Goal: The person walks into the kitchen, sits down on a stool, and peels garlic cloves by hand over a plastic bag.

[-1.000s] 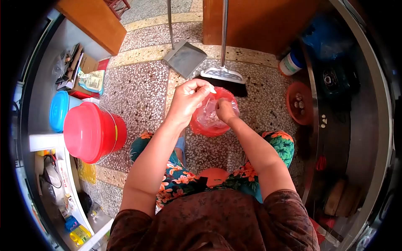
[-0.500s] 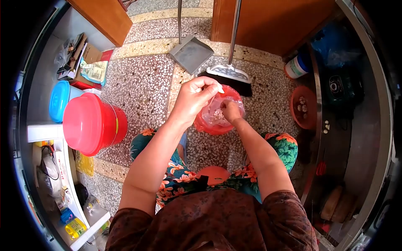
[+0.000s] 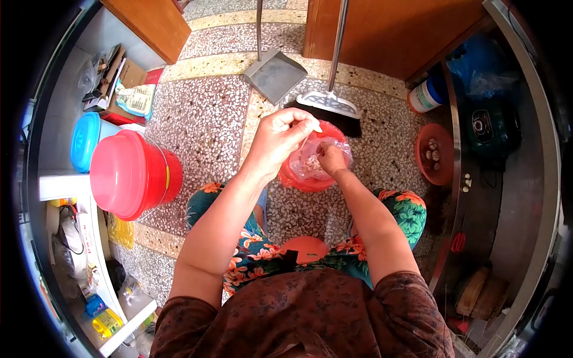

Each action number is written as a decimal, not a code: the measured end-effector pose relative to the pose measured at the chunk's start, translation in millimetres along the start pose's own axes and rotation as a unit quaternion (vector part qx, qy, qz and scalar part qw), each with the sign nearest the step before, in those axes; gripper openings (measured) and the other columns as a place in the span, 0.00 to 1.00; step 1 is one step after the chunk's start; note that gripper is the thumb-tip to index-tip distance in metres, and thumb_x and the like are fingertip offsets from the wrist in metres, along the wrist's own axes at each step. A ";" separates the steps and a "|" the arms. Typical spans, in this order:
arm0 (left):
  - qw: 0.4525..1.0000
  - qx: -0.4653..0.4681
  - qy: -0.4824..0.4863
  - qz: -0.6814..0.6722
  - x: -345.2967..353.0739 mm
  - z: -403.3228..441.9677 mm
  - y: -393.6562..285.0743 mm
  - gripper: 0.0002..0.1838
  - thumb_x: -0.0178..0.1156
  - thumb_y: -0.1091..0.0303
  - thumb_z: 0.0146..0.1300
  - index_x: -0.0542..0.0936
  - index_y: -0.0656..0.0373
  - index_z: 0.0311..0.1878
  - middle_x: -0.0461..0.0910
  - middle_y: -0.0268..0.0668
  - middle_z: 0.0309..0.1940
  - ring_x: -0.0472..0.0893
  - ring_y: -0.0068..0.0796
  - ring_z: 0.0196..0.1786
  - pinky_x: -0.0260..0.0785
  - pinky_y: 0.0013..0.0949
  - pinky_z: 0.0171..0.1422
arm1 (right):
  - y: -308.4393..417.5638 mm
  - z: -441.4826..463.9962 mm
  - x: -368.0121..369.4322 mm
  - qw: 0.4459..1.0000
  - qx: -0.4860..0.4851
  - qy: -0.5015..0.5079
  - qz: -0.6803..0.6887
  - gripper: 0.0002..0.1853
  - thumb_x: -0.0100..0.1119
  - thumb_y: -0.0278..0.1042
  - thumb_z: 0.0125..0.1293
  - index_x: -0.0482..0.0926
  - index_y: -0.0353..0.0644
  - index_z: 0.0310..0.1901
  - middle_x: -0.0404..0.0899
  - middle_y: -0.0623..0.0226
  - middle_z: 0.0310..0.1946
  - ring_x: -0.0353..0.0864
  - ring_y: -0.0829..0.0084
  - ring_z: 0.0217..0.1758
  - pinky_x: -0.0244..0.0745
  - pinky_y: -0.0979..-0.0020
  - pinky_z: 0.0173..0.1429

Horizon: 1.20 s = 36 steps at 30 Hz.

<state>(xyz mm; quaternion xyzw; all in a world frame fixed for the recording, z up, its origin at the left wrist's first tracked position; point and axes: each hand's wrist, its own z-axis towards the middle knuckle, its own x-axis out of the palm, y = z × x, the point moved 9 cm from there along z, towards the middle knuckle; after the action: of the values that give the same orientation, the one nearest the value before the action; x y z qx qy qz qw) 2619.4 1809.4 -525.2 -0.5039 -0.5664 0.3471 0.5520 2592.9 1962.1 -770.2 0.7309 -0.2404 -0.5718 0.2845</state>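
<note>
our left hand (image 3: 276, 141) pinches a small white piece (image 3: 319, 126) at the fingertips, probably for fine control. our right hand (image 3: 332, 159) is down over the red bin (image 3: 298, 186); we can't tell its grip. bin sits below both, likely to catch drops.

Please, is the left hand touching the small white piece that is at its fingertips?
Touching. The head view shows the left hand pinching the small white piece, which sticks out at the thumb's tip with no gap.
</note>
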 end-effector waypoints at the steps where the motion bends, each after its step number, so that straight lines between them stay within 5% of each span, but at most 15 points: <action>1: 1.000 0.000 0.000 0.000 -0.6 0.2 0.7 0.06 0.56 0.72 0.66 0.78 0.64 0.41 0.80 0.31 0.32 0.68 0.09 0.25 0.56 0.14 0.26 | -1.4 0.5 1.0 1.000 0.000 0.000 -0.008 0.08 0.60 0.30 0.50 0.78 0.38 0.32 0.80 0.53 0.28 0.81 0.56 0.34 0.74 0.61 0.40; 11: 1.000 0.001 0.008 0.005 0.6 -0.3 0.6 0.06 0.56 0.72 0.66 0.79 0.64 0.41 0.79 0.31 0.31 0.67 0.09 0.26 0.57 0.15 0.26 | 9.1 -5.2 -9.6 0.997 0.069 0.029 -0.017 0.07 0.60 0.31 0.50 0.77 0.38 0.31 0.80 0.51 0.27 0.81 0.55 0.34 0.74 0.61 0.40; 23: 1.000 -0.010 -0.018 -0.024 0.4 0.8 1.2 0.04 0.59 0.72 0.64 0.80 0.62 0.37 0.78 0.27 0.26 0.66 0.08 0.23 0.56 0.15 0.25 | 8.4 -0.2 -9.2 0.999 -0.030 -0.032 -0.003 0.07 0.57 0.27 0.53 0.80 0.39 0.36 0.81 0.50 0.32 0.81 0.52 0.36 0.75 0.61 0.41; 26: 1.000 -0.012 -0.010 -0.019 1.4 2.9 4.3 0.04 0.59 0.72 0.64 0.80 0.62 0.38 0.78 0.28 0.27 0.66 0.08 0.23 0.56 0.15 0.24 | 31.1 -2.5 -27.7 0.999 -0.023 -0.029 0.024 0.06 0.57 0.29 0.57 0.79 0.37 0.35 0.81 0.54 0.28 0.82 0.60 0.31 0.74 0.64 0.37; 29: 0.999 -0.015 0.007 -0.034 4.0 3.8 6.1 0.05 0.58 0.71 0.65 0.80 0.63 0.39 0.78 0.28 0.28 0.65 0.08 0.23 0.55 0.16 0.25 | 72.9 -12.8 -57.2 0.978 0.045 0.012 0.206 0.10 0.54 0.32 0.62 0.78 0.32 0.31 0.80 0.54 0.25 0.82 0.65 0.30 0.74 0.66 0.36; 31: 0.991 -0.035 0.042 -0.126 9.0 3.4 10.3 0.06 0.55 0.71 0.67 0.78 0.63 0.42 0.77 0.30 0.29 0.65 0.11 0.23 0.56 0.17 0.25 | 111.6 -25.4 -82.2 0.923 0.012 0.040 0.382 0.14 0.51 0.36 0.69 0.76 0.33 0.30 0.76 0.65 0.20 0.76 0.77 0.25 0.71 0.74 0.31; 36: 0.987 -0.027 0.071 -0.143 19.5 -1.5 6.6 0.07 0.57 0.69 0.66 0.78 0.61 0.43 0.77 0.29 0.30 0.66 0.12 0.24 0.57 0.18 0.26 | 183.0 -79.3 -151.5 0.869 -0.081 0.062 0.484 0.16 0.47 0.42 0.73 0.75 0.37 0.34 0.73 0.73 0.24 0.71 0.83 0.26 0.69 0.78 0.31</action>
<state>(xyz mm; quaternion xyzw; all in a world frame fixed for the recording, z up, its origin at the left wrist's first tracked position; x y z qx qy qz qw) 2624.4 1829.4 -525.9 -0.4556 -0.6012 0.2127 0.6210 2630.4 1943.6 -523.2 0.5313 -0.4989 -0.3332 0.5982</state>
